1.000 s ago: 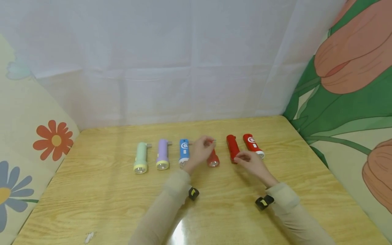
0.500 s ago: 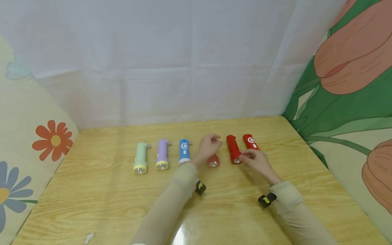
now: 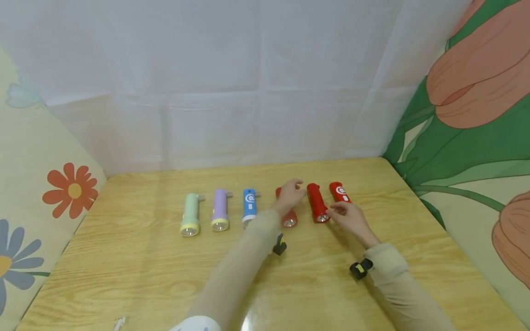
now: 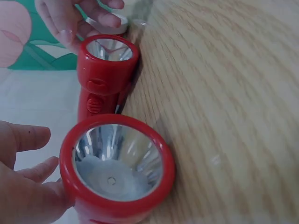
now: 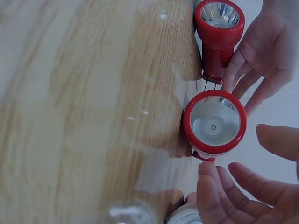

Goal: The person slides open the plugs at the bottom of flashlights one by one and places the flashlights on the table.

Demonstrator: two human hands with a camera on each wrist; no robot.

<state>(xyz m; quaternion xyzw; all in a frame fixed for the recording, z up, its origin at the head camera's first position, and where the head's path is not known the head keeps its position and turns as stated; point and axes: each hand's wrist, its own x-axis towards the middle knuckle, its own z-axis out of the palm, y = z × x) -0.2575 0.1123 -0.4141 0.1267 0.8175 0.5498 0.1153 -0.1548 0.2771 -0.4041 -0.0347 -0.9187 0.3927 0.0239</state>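
Several flashlights lie in a row on the wooden table (image 3: 157, 266), lens ends toward me. My left hand (image 3: 289, 198) is above a red flashlight (image 3: 289, 219), partly covering its body; in the left wrist view its fingers are spread and hold nothing. To the right of it lies a second red flashlight (image 3: 317, 202). My right hand (image 3: 349, 220) is beside that one's lens end, fingers loosely bent, with a gap to the lens rim in the right wrist view. A red flashlight with a white emblem (image 3: 340, 191) lies behind the right hand, its lens end hidden.
Left of the hands lie a blue flashlight (image 3: 249, 204), a purple flashlight (image 3: 220, 209) and a mint green flashlight (image 3: 190, 214). A white cloth (image 3: 207, 92) hangs behind the table. Flower-print panels (image 3: 476, 151) stand at both sides.
My left hand has moved right, from near the blue flashlight across the first red one. My right hand has shifted slightly right, uncovering the second red flashlight's lens.
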